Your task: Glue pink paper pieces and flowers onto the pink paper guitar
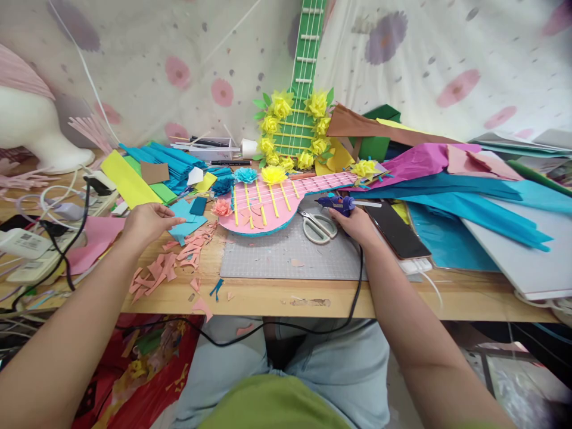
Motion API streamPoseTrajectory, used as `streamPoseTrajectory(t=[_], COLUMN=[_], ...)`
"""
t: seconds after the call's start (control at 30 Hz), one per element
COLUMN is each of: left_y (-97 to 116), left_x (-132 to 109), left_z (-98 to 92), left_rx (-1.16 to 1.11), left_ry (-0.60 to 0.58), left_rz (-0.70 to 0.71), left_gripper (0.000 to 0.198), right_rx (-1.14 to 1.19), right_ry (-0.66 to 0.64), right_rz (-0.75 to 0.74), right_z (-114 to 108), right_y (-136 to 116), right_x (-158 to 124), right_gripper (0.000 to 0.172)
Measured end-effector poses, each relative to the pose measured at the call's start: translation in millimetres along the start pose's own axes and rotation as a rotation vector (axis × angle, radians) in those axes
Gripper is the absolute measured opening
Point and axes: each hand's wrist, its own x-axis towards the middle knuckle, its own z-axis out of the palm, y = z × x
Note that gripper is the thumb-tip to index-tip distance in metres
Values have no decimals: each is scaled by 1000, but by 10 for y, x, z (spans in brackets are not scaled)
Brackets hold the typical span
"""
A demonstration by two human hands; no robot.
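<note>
Okay, blue glue gun [342, 205] sits over the right part of the desk [263, 301], just below the neck of a pink paper guitar [281, 210]; white glue stick [367, 204] pokes out its back, nozzle points left. Right hand [355, 225] is closed around the glue gun. Black cord [361, 271] hangs from there over the desk edge and loops across the lap.

Pink guitar lies flat, body left, neck slanting up right, partly on a gray cutting mat [268, 257]. White strings, yellow bars; coral flower [221, 207], blue flower [245, 175] and large yellow flower [274, 174] on the body's rim. Scissors [318, 227] lie on the mat between guitar body and right hand.

Left hand [145, 223] is off to the left, fingers bent, thumb near light-blue paper [193, 225]; cannot tell if it pinches anything. Coral scraps [154, 275] below that paper, loosely piled.

Further out: black phone [397, 229] right of the right hand, magenta crepe paper [413, 165] and blue crepe strips [500, 214] beyond. Green paper guitar [304, 86] stands upright at the back, ringed with yellow flowers, flowered curtain [223, 53] behind. White mannequin head [31, 128] far left.
</note>
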Motion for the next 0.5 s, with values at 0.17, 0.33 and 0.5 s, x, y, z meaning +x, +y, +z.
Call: streamPoseTrajectory(t=[0.17,0.33,0.5], left_y=[132,298,215], left_x=[-98,-219,-94], left_z=[-36,-49,63], left_rx=[-16,-237,-413], left_ry=[-31,-107,-221], left_rz=[3,-36,-42], left_gripper=[25,11,12], right_rx=[3,-1,7], right_ry=[-4,-5,-18], right_rz=[6,4,16], right_z=[-14,-22,-26], right_y=[-9,-20,-33], right_x=[-9,-15,-20], right_gripper=[47,46,46])
